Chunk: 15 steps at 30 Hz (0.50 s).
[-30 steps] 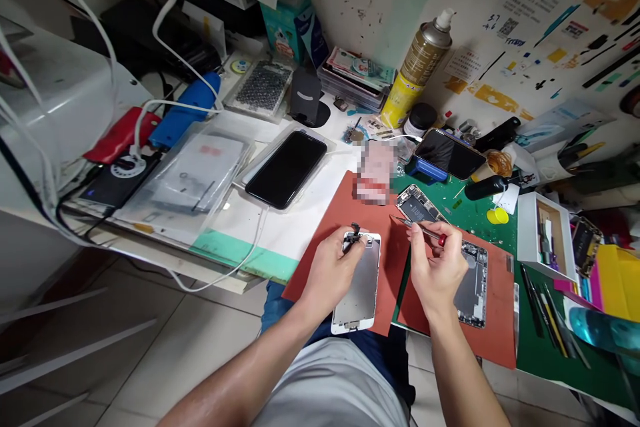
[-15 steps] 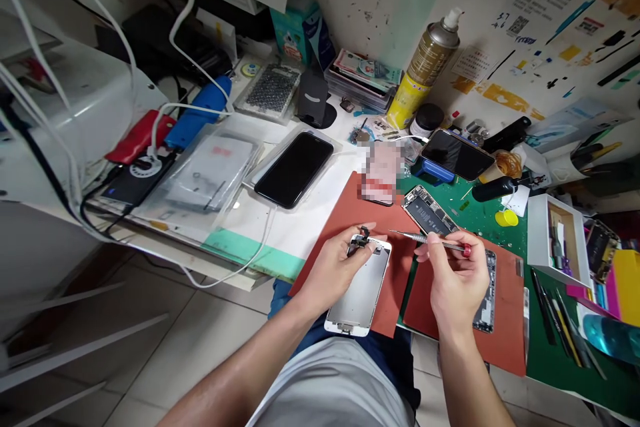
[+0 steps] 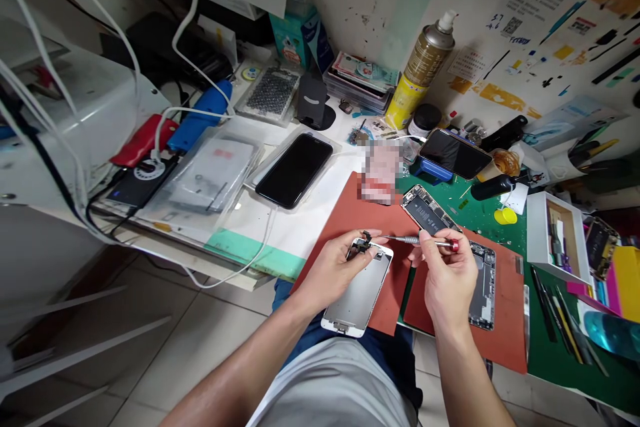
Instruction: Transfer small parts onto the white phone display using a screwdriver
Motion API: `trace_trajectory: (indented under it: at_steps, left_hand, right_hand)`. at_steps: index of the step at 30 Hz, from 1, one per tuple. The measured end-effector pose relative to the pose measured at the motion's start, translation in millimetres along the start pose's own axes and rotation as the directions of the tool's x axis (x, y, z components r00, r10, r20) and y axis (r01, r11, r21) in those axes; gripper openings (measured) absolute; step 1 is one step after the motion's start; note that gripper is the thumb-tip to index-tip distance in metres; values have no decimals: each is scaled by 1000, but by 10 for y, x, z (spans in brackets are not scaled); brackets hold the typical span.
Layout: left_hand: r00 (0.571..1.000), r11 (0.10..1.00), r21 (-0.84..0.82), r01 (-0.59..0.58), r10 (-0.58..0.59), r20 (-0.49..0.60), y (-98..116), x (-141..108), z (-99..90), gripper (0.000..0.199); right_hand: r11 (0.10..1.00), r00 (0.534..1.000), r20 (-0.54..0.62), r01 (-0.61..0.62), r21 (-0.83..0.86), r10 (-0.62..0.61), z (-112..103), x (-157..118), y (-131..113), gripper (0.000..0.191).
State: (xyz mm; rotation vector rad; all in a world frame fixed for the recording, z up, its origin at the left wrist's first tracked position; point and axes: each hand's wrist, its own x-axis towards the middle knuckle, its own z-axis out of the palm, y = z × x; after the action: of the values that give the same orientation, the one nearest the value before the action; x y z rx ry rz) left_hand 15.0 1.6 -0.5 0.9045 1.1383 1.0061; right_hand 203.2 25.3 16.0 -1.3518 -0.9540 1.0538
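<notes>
My left hand grips the upper end of a white-framed phone screen, its metal back facing up. A small black flex cable stands up at that end, by my fingertips. In my right hand is a slim screwdriver with a red end cap, held level between the fingers. Its tip points left and reaches close to the cable; whether they touch I cannot tell. Right of that hand an opened phone body lies on a brown mat, partly hidden by the hand. Another opened phone lies behind it.
A black phone rests on the white desk to the left, with a white cable hanging before it. Behind stands a yellow spray can. At the right are a white box, several tweezers and picks, and a blue bottle.
My right hand has moved left, bringing the screwdriver's tip up to the flex cable in my left hand. The screen has shifted only slightly.
</notes>
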Motion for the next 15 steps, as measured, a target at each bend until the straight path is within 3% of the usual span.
trace_trajectory:
  at_steps: [15]
  left_hand:
    - [1000, 1000, -4, -12, 12, -14, -10, 2, 17, 34]
  right_hand:
    - [993, 997, 58, 63, -96, -58, -42, -21, -70, 33]
